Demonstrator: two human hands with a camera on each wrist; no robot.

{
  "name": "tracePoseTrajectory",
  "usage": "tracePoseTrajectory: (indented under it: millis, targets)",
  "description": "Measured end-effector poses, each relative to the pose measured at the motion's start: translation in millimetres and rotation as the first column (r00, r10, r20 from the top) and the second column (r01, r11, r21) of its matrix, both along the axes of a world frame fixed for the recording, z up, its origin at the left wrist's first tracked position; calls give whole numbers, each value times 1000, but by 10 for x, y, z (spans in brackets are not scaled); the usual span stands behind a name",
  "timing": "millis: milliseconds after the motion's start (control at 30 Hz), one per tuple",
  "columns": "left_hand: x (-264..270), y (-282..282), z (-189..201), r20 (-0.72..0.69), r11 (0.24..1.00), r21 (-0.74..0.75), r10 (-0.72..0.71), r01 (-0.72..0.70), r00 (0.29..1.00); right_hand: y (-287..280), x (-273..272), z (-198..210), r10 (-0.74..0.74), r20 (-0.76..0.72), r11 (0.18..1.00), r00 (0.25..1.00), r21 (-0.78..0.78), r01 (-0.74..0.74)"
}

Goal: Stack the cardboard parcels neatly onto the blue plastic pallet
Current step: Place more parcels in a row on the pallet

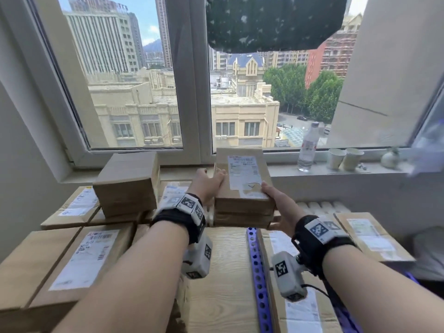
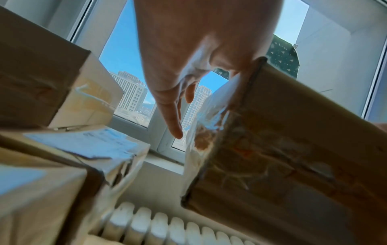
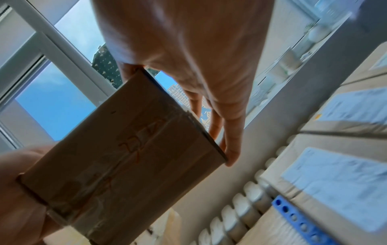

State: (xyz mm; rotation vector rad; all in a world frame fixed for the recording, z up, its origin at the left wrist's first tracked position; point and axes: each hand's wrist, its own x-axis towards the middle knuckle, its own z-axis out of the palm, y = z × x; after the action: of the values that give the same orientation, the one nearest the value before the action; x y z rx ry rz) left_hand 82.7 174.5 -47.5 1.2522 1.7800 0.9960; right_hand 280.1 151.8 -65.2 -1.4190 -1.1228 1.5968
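Here we hold one parcel [image 1: 243, 186] in the air between both hands, above the near parcels. Our left hand [image 1: 207, 186] clasps its left side, thumb on top and fingers [image 2: 173, 116] along the side; our right hand [image 1: 276, 203] clasps the near right corner the same way. Its long axis runs near to far. Below it, between the stacked rows left and right, lies a gap with pale board and a blue pallet [image 1: 255, 265] strip. We judge the parcel must go down there, and both hands are equally close.
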Motion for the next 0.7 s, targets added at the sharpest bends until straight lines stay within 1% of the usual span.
tracePoseTrajectory:
  millis: [100,167,267,367,500,600,700]
  targets:
    - [348,-64,-103,100,999,-42,-27,32,995,-133,396,-41,-19,22,1000,1000,14,18]
    - [618,-124,-178,193,996,-75,-30,45,981,-229,676,-69,-22,29,1000,999,13,21]
    - [1032,-262,-336,265,991,-113,-38,70,963,-385,1108,-132,-39,23,999,999,-10,39]
    - [1475,-425,-448,280,985,-159,-23,70,960,-546,1549,-201,-29,22,999,999,-24,30]
    - [2054,-619,-494,350,989,-121,-33,81,936,-666,2110,-315,-34,41,999,999,-20,35]
    - [2390,-755,-540,351,989,-112,-52,97,935,-728,2437,-420,-48,61,999,997,-13,49]
    - [2646,-826,-616,363,981,-157,-47,111,931,-786,2693,-481,-71,69,997,995,-23,73]
